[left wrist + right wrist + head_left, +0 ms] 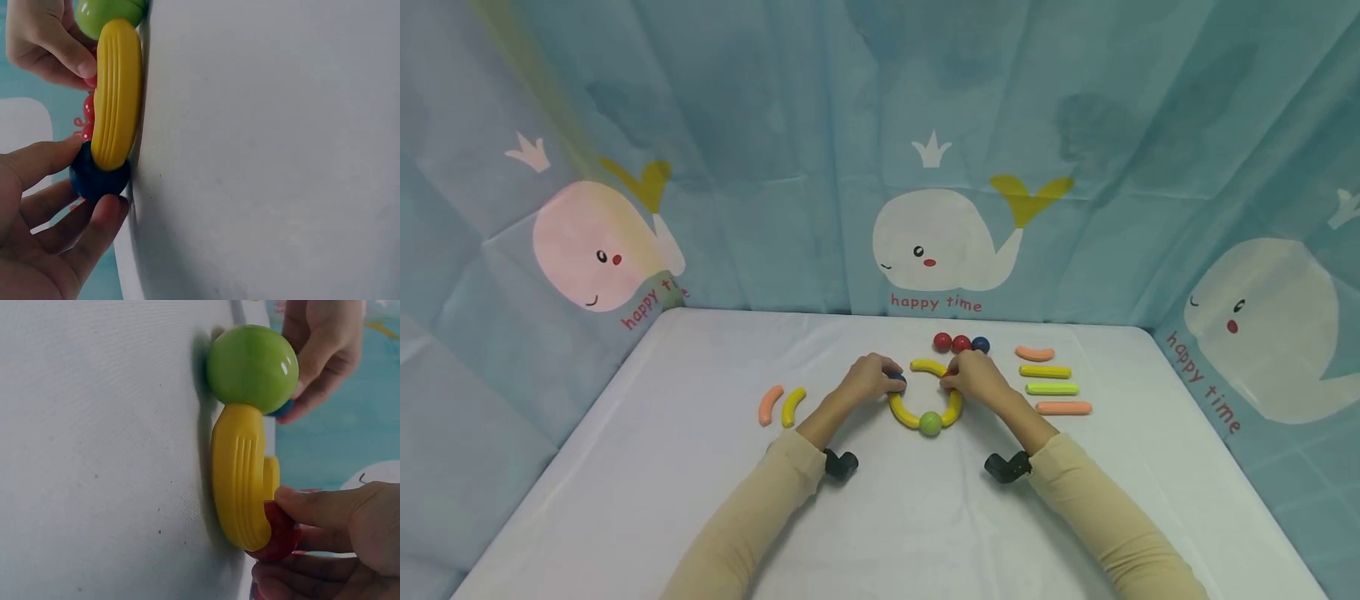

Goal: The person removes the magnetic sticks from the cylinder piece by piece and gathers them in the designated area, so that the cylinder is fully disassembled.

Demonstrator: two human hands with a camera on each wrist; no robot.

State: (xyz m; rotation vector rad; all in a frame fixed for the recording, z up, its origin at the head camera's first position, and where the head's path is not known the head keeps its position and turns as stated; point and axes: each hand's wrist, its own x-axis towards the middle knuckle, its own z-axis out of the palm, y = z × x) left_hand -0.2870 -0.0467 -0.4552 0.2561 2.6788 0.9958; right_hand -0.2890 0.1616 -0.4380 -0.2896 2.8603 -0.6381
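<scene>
On the white table lies a partial ring of yellow curved rods and balls. My left hand (867,379) pinches a blue ball (97,181) between thumb and fingers. One yellow curved rod (117,94) joins that ball to the green ball (930,423) at the near side. From the green ball a second yellow curved rod (240,481) runs to a red ball (284,534), which my right hand (979,379) grips. A third yellow curved rod (927,365) reaches left from beside the right hand; its end at the red ball is hidden by the fingers.
Behind the right hand sit two red balls (942,342) and another blue ball (981,344). Several straight rods (1052,389) and a curved orange rod (1035,354) lie to the right. At left are an orange curved rod (771,405) and a yellow one (793,407). A curtain (760,242) hangs behind.
</scene>
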